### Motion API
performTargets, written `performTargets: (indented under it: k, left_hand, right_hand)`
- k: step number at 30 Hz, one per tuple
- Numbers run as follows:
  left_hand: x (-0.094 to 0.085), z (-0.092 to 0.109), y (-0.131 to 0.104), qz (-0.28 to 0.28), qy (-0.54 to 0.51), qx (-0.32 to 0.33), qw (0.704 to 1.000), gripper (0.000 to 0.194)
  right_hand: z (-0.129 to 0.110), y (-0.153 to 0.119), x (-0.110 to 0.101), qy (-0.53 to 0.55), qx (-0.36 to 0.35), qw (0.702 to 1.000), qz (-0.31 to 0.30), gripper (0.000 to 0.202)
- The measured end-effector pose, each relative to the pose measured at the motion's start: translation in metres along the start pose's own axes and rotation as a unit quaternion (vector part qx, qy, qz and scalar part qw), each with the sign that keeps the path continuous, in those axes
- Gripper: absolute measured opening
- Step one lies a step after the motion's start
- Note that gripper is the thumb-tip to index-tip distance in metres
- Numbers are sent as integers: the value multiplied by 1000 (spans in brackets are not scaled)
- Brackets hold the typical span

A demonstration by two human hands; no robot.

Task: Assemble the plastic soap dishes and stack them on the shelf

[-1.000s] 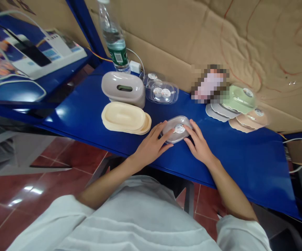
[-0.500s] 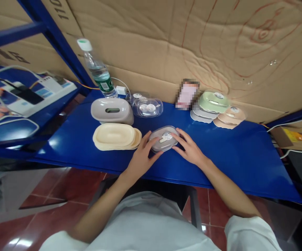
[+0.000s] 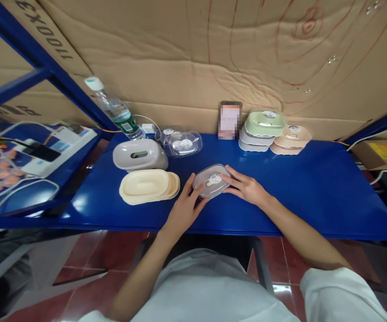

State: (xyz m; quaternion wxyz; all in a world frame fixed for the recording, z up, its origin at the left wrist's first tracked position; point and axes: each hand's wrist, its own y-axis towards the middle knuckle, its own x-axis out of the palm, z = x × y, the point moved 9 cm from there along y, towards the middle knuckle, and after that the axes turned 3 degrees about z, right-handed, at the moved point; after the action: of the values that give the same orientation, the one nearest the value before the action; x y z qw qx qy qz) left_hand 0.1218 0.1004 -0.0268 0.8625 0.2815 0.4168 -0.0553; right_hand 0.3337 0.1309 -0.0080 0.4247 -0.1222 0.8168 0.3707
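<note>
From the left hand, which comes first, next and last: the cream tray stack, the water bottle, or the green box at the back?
Measured from the left hand in the head view:
1. Cream tray stack, just to its left on the blue table.
2. Green box, at the back right, on top of a pile.
3. Water bottle, back left corner, leaning by the cardboard wall.

On the surface (image 3: 314, 197), a lidded box (image 3: 211, 180) sits near the front edge, between the left hand (image 3: 183, 210) and the right hand (image 3: 245, 188), both touching it. Left of it lies a stack of trays (image 3: 148, 185); just behind that stands a slotted container (image 3: 136, 155). Further back, a bottle (image 3: 113, 109) leans by the wall, with clear lids (image 3: 180, 143) to its right. Stacked boxes (image 3: 274, 132) sit at the back right.
</note>
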Motion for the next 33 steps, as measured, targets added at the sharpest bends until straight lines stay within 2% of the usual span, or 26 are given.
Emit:
performTargets:
  k: [3, 8, 12, 16, 19, 23, 27, 33]
  left_hand:
    - [1, -3, 1, -3, -9, -17, 1000, 51]
    - [-2, -11, 6, 6, -47, -57, 997, 45]
    - [-7, -7, 9, 4, -69, -47, 996, 42]
    - [-6, -5, 9, -13, -72, -45, 996, 43]
    - [-4, -7, 9, -14, -75, -57, 995, 46]
    - [-2, -10, 9, -17, -80, -76, 994, 46]
    - [-3, -11, 8, -11, -87, -70, 994, 52]
    - [-5, -10, 8, -4, -94, -62, 994, 56]
  right_hand:
    - [-2, 3, 1, -14, 14, 1000, -16, 60]
    - [-2, 9, 1, 47, 32, 998, -12, 68]
    - [4, 8, -2, 65, 46, 997, 19, 66]
    - [11, 7, -2, 62, 85, 994, 16, 59]
    - [13, 8, -2, 51, 102, 993, 17, 57]
    - [10, 5, -3, 3, 90, 996, 9, 53]
    - [9, 0, -1, -53, 90, 994, -20, 49]
    - [6, 2, -5, -84, 83, 993, -14, 47]
